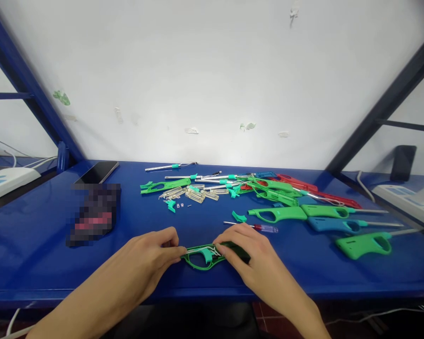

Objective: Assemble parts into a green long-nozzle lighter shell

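At the front of the table, an opened green lighter shell [202,267] lies between my hands, its inside facing up. It holds a teal trigger [207,255] and thin white wires [212,249]. My left hand [155,254] is closed, thumb and fingers pinching the shell's narrow left end. My right hand [249,249] is closed over the right part, its thumb and index fingertip at the wires; its other fingers hide part of the shell. Just beyond my right hand are a screwdriver [265,228] with a clear purplish handle and a loose teal trigger [239,217].
Finished-looking green lighters [362,245] and a blue lighter [334,225] lie right. Behind are red shells [335,197], clear fuel tanks [196,194] and metal nozzle tubes [162,167]. A phone [97,173] and a pixelated dark item [95,214] sit left on the blue table [144,221].
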### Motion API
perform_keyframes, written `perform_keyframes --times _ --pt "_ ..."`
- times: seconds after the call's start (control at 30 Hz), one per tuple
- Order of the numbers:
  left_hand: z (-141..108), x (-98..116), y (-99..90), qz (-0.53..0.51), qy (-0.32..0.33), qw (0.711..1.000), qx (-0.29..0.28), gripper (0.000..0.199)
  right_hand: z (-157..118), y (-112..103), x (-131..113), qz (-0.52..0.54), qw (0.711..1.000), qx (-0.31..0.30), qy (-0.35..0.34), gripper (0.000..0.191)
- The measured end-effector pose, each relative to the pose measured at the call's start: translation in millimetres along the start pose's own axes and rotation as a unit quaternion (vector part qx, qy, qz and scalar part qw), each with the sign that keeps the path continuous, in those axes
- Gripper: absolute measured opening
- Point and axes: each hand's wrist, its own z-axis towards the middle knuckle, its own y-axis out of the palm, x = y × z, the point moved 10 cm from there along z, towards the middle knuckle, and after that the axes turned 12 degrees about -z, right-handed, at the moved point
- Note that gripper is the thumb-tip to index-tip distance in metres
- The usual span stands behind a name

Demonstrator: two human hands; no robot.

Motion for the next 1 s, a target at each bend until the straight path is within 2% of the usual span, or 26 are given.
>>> perform_keyframes --times 0.2,0.53,0.63,0.73,0.83,0.93,1.0 --pt "4.1 -2.7 -5.0 -0.015 0.011 0.999 0.027 0.042 0.5 -0.1 1.1 -0.003 1.0 -0.002 0.0 0.015" --pt "4.2 -3.9 -6.9 -0.017 0.015 0.999 0.044 0.035 0.0 -2.7 -1.3 -0.025 1.0 0.003 -0.004 0.013" --pt "3.1 -7.6 -10.7 -0.009 0.0 0.997 0.076 0.03 6.2 -8.1 -3.6 -0.056 0.998 0.014 -0.011 0.013" --pt "-0.1 -21.4 -26.3 0.011 -0.046 0.987 0.157 0.038 27.1 -12.8 -7.3 -0.113 0.993 0.014 -0.034 0.015" --pt "-3.9 -38.8 -44.0 0.026 -0.099 0.969 0.226 0.048 63.0 -12.3 -8.2 -0.185 0.98 -0.005 -0.067 0.02" --pt "-4.5 -49.6 -55.2 0.028 -0.133 0.957 0.255 0.041 102.6 -10.1 2.2 -0.256 0.964 -0.029 -0.067 0.03" --pt "-3.6 -49.1 -59.3 0.025 -0.148 0.953 0.262 0.034 123.4 -9.0 11.8 -0.288 0.955 -0.038 -0.053 0.032"
